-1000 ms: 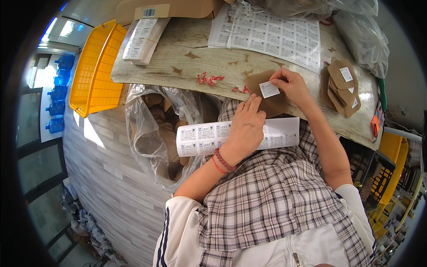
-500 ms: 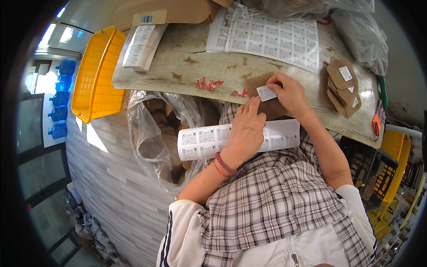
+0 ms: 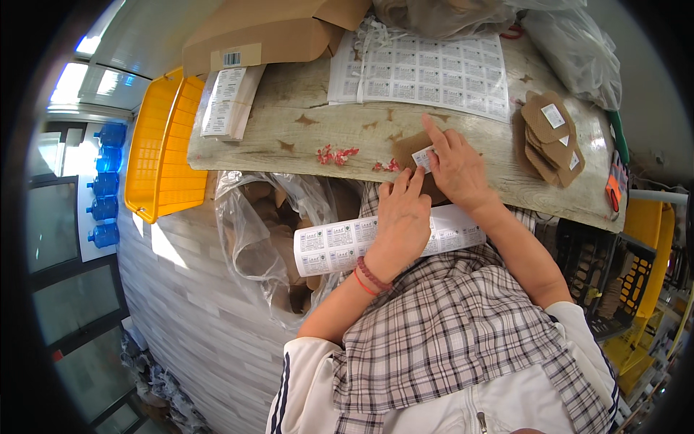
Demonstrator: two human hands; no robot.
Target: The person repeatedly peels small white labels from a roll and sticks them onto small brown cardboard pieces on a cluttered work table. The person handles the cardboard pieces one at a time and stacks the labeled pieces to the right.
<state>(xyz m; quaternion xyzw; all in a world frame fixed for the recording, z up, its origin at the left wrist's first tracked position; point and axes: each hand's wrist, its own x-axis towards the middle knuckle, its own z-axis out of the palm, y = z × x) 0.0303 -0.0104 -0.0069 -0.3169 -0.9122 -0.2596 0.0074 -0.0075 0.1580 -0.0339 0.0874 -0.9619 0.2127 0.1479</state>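
A brown textured piece [image 3: 410, 147], its material not plain, lies at the table's near edge with a small white printed label [image 3: 420, 160] on it. My right hand [image 3: 461, 168] lies over the label's right part, its fingers stretched out and pressing down. My left hand [image 3: 402, 220] rests its outstretched fingertips at the near edge of the piece, close to the label; its thumb is hidden. Beneath my left hand, a curved sheet of printed labels [image 3: 335, 247] lies across my lap. To the right is a stack of similar brown pieces [image 3: 543, 119], some bearing white labels.
More label sheets [image 3: 434, 71] lie at the back of the table [image 3: 318, 137], near plastic bags [image 3: 571, 54]. A cardboard box [image 3: 267, 32] and a yellow basket [image 3: 163, 166] are at left. An open plastic bag [image 3: 249, 249] of brown pieces hangs below. Orange-handled scissors [image 3: 614, 192] lie far right.
My right hand has gone from pinching the label to pressing it flat on the brown piece with fingers stretched. My left hand stays near the piece's edge. The whole view has shifted slightly.
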